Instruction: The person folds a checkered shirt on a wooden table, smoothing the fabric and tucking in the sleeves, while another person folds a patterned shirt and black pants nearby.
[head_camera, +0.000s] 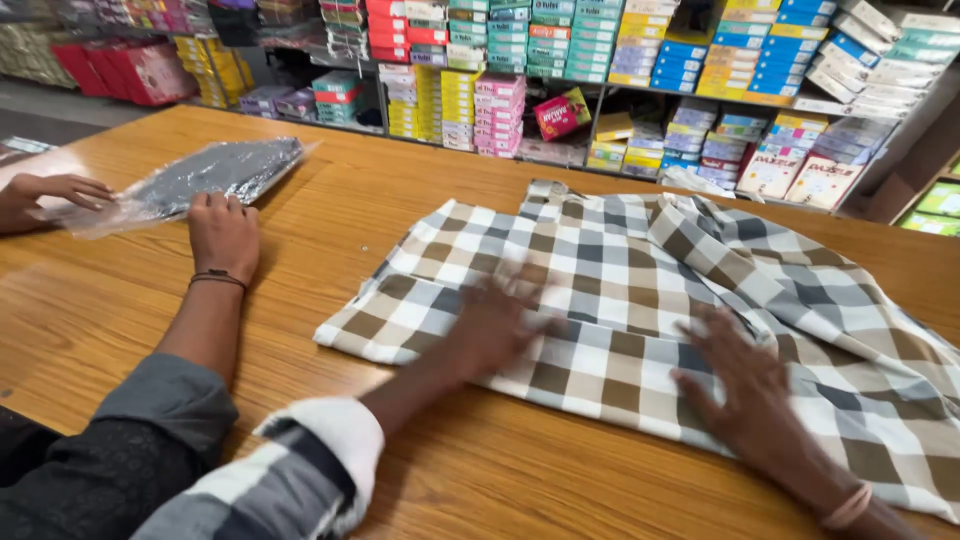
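Presently, a checked shirt in brown, grey and white lies flat toward the right edge of the wooden counter. The left hand and right hand both press on it, fingers spread flat, holding nothing. At the counter's far left corner, another person's hands rest on a clear plastic packet holding dark cloth. Behind the counter, shelves carry stacked flat boxes in yellow, pink, teal, blue and red.
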